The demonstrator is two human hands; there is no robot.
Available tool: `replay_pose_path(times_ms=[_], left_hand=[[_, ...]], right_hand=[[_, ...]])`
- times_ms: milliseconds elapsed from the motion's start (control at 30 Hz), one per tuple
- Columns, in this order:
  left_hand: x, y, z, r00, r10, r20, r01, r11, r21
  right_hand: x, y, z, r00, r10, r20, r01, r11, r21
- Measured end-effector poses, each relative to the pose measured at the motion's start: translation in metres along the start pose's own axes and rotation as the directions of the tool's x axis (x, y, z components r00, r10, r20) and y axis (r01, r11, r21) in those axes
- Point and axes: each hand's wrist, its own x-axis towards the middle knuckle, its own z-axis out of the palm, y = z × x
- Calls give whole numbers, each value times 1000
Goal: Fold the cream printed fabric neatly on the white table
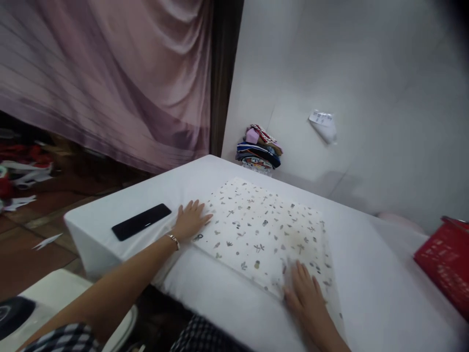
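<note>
A white cloth [249, 225] printed with small palms, leaves and other motifs lies flat on the white-covered table [216, 293]. My left hand [190, 220], with a bracelet at the wrist, rests with spread fingers on the cloth's left edge and the table beside it. At the near right part of the cloth is my right hand [304, 293], slightly blurred, its fingers stretched out over the fabric. Neither hand grips anything that I can see.
A black phone [141, 222] lies on the table left of my left hand. Folded fabrics [258, 149] are stacked at the far corner by the wall. A red bag or box [447, 264] stands at the right edge. Pink curtains [146, 73] hang behind; a white chair [54, 298] is at lower left.
</note>
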Motion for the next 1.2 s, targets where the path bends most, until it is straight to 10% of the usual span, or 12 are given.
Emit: replay_pose_path(times_ms=[167,433,600,767,1000,1200], left_hand=[[-4,28,5,975,222,28,-221,974,-42],[-6,41,5,973,182,142,-166,979,-120],[-35,64,11,826,562,34,-548,817,-180],[-47,36,32,784,610,-120,-617,787,-31],[-37,-8,40,758,600,-256,-582,799,150],[-39,-26,53,812,563,-154,-557,826,84]], right_hand=[[14,-39,-9,982,-160,101,157,987,34],[25,-56,-31,957,-226,180,208,972,112],[41,-66,-14,886,-422,190,398,904,154],[53,-61,-14,858,-479,186,443,873,205],[164,-52,-62,940,-315,130,299,945,129],[270,-27,-42,986,-112,122,109,994,30]])
